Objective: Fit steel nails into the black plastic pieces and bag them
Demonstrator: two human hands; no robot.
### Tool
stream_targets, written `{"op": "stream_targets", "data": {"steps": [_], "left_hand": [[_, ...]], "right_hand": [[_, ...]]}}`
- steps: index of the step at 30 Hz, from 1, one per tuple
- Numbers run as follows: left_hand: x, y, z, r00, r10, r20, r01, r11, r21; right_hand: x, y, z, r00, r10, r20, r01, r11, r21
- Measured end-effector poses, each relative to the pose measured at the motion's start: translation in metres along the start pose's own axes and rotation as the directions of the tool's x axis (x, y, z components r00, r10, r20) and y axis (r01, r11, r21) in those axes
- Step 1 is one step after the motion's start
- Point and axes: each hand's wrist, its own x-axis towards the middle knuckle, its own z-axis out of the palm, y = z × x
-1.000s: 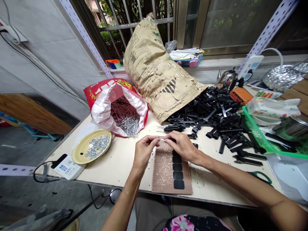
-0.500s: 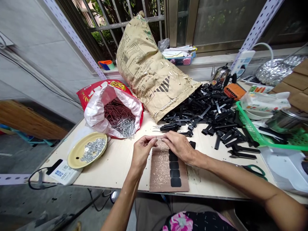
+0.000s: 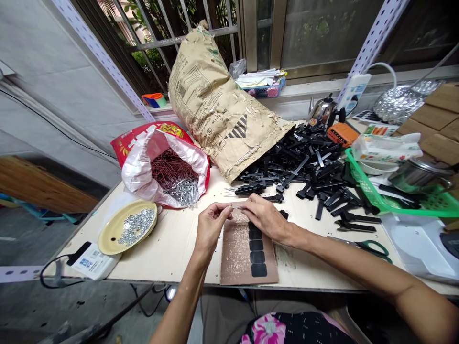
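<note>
Between my hands, above the far end of a brown board (image 3: 232, 265), is a thin silvery pin (image 3: 237, 208). My left hand (image 3: 214, 224) pinches its left end with thumb and fingertips. The other end is in the closed fingers of my right hand (image 3: 264, 219), which partly hide it. On the board runs a column of black rounded-square pads (image 3: 257, 257), beside a speckled, worn surface. Just beyond my hands lie black parts with thin metal pins (image 3: 247, 189) sticking out to the left.
A yellow plate (image 3: 107, 234) of small metal pieces and an open bag (image 3: 134, 177) of reddish and silvery pins stand left. Behind, a paper sack (image 3: 211, 105) leans over a heap of black plastic parts (image 3: 304, 162). Scissors (image 3: 375, 247) and a green basket (image 3: 385, 206) are right.
The whole view has shifted slightly, with the bench contents appearing a little further left. Both hands keep their hold on the pin, and more of its silvery length shows near my right fingers.
</note>
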Motion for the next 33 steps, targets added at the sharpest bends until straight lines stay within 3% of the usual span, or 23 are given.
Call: {"op": "stream_targets", "data": {"steps": [7, 12, 14, 18, 21, 24, 28, 31, 33], "left_hand": [[0.000, 0.005, 0.003, 0.999, -0.022, 0.049, 0.020, 0.998, 0.052], [0.000, 0.005, 0.006, 0.997, -0.063, 0.040, 0.063, 0.998, 0.009], [-0.001, 0.004, 0.007, 0.994, -0.097, 0.059, 0.100, 0.993, -0.065], [-0.001, 0.000, 0.008, 0.991, -0.110, 0.073, 0.117, 0.988, -0.098], [-0.001, 0.000, 0.009, 0.991, -0.118, 0.067, 0.123, 0.990, -0.072], [-0.001, 0.000, 0.011, 0.991, -0.121, 0.063, 0.126, 0.989, -0.074], [-0.001, 0.000, 0.013, 0.987, -0.139, 0.076, 0.146, 0.985, -0.096], [-0.002, 0.002, 0.015, 0.994, -0.093, 0.058, 0.096, 0.994, -0.057], [-0.003, 0.004, 0.016, 0.998, -0.050, 0.048, 0.051, 0.999, -0.015]], "right_hand": [[-0.007, 0.002, 0.004, 0.999, -0.002, -0.054, -0.005, 0.991, -0.131], [-0.001, 0.002, 0.000, 0.987, 0.158, -0.013, -0.154, 0.974, 0.168], [0.000, 0.002, -0.003, 0.985, 0.171, -0.025, -0.164, 0.970, 0.181], [-0.005, 0.002, -0.005, 0.998, 0.063, -0.015, -0.062, 0.994, 0.093], [-0.012, 0.003, -0.004, 0.998, 0.059, 0.005, -0.059, 0.997, -0.052], [-0.016, 0.003, -0.003, 0.998, 0.060, -0.030, -0.065, 0.975, -0.214], [-0.016, 0.002, -0.003, 0.997, -0.045, -0.056, 0.020, 0.926, -0.378], [-0.016, 0.003, -0.005, 0.999, -0.018, -0.046, 0.001, 0.934, -0.357], [-0.016, 0.005, -0.007, 0.999, 0.040, -0.025, -0.045, 0.969, -0.242]]}}
